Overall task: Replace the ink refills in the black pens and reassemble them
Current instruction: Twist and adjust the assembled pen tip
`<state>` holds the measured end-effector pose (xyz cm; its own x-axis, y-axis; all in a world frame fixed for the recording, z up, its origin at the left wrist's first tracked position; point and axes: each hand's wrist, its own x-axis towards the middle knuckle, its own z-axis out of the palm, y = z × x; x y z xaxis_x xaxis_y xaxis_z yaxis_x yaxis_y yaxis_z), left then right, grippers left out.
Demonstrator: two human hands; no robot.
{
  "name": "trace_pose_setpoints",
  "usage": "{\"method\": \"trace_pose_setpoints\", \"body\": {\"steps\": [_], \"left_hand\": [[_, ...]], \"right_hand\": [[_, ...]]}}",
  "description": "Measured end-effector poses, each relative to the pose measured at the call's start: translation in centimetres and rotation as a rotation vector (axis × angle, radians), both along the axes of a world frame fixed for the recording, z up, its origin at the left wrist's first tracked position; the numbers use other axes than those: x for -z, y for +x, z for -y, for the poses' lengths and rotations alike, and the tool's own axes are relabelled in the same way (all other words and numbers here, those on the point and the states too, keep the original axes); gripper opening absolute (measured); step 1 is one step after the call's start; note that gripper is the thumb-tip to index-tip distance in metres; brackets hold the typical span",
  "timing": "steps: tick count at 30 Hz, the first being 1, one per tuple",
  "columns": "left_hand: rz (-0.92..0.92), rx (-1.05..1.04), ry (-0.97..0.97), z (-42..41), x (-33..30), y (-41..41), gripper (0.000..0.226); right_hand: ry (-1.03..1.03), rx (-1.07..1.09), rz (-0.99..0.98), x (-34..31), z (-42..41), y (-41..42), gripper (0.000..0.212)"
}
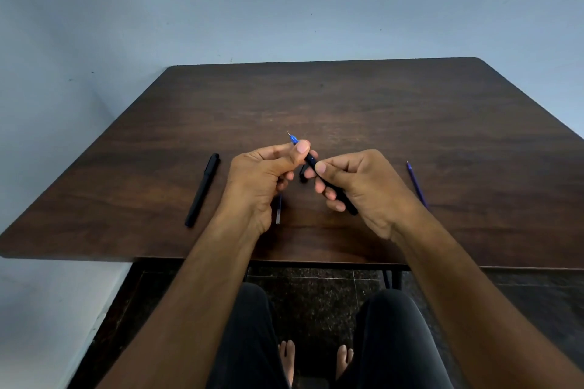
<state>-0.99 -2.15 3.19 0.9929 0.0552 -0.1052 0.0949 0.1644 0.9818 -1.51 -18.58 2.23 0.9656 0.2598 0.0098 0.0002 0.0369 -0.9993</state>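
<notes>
Black pen barrel [331,188] gripped in right hand [357,186], blue refill tip [294,138] pinched by left hand [268,174]; refill-seating step judged underway, nose cone fitting next.

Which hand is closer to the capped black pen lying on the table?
Left. The left hand is just right of the capped black pen, not touching it. The right hand is farther right, gripping another pen's barrel.

Matt wood-grain table [410,110]
</notes>
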Motion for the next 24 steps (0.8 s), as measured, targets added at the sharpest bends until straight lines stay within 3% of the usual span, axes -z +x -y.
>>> {"method": "trace_pose_setpoints", "body": {"steps": [3, 10, 13, 19, 22, 24], "left_hand": [[-0.023, -0.057, -0.003, -0.1, 0.2, 0.2, 0.052], [-0.075, 0.126, 0.023, -0.5, -0.4, 0.1, 0.027], [-0.063, 0.192, -0.004, -0.8, -0.8, -0.2, 0.027], [-0.059, 0.093, 0.004, -0.8, -0.4, -0.2, 0.025], [-0.074, 0.012, 0.029, -0.6, -0.3, 0.0, 0.046], [-0.092, -0.009, 0.032, -0.5, -0.1, 0.3, 0.047]], "right_hand": [[-0.054, 0.002, 0.029, -0.3, -0.1, 0.2, 0.023], [-0.079, 0.038, 0.024, 0.1, -0.6, 0.3, 0.023], [-0.083, 0.044, 0.023, 0.1, -0.5, 0.4, 0.024], [-0.060, 0.023, -0.002, 0.0, -0.5, 0.3, 0.023], [-0.052, 0.015, -0.008, 0.0, -0.4, 0.3, 0.022], [-0.057, 0.008, -0.007, 0.0, -0.4, 0.2, 0.022]]}}
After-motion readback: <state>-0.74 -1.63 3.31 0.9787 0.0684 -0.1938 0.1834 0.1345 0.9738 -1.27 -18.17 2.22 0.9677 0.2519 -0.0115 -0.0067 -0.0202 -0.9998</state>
